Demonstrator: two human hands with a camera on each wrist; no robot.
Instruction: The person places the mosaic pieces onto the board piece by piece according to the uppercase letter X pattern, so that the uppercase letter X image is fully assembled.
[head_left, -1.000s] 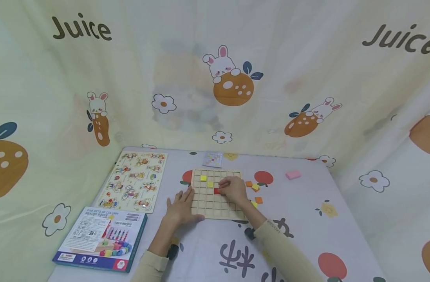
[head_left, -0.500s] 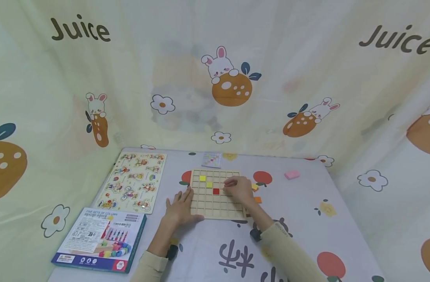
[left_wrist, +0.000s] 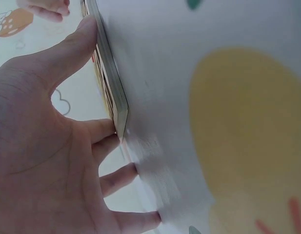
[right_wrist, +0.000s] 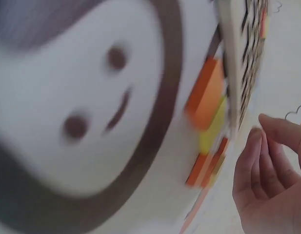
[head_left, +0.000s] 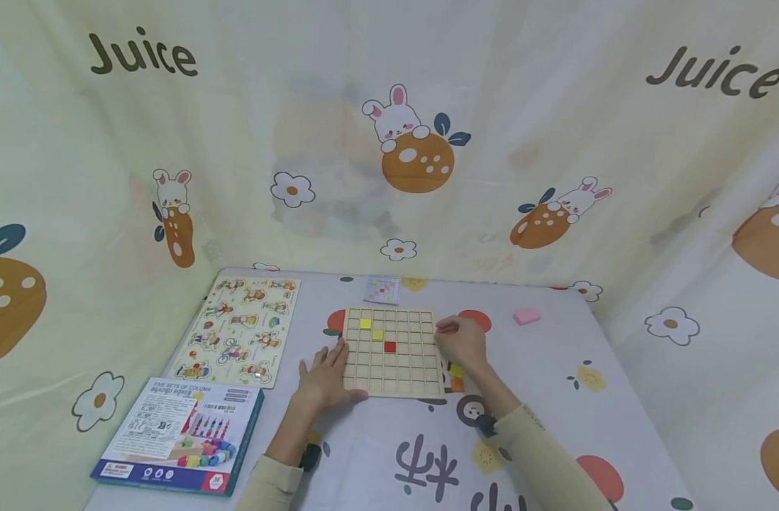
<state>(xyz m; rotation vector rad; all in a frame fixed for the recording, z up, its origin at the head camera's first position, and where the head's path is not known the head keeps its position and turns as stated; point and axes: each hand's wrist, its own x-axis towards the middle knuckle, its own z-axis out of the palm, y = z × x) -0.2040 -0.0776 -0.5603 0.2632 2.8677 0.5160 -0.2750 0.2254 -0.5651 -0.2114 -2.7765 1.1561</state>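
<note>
A light wooden grid board (head_left: 370,369) lies in the middle of the table. Two yellow tiles, one upper (head_left: 365,323) and one lower (head_left: 377,335), and a red tile (head_left: 389,347) sit diagonally in its cells. My left hand (head_left: 326,380) rests at the board's near left corner, thumb along the front edge and fingers spread by the left side. Over the board's right edge hovers my right hand (head_left: 464,345), fingers loosely bent; the right wrist view shows nothing between thumb and fingertips. Beneath it lie loose tiles, among them an orange tile (right_wrist: 206,92) and a yellow tile (right_wrist: 212,126).
Behind the board lies a small pattern card (head_left: 382,289). A pink block (head_left: 526,316) sits at the back right. On the left are a board of cartoon figures (head_left: 239,330) and, nearer, a flat boxed bead set (head_left: 172,433). A printed curtain (head_left: 338,142) hangs behind the table.
My right hand has drawn away from the red tile, moving right to the board's right edge, and the red tile now shows whole. The left hand stays at its corner.
</note>
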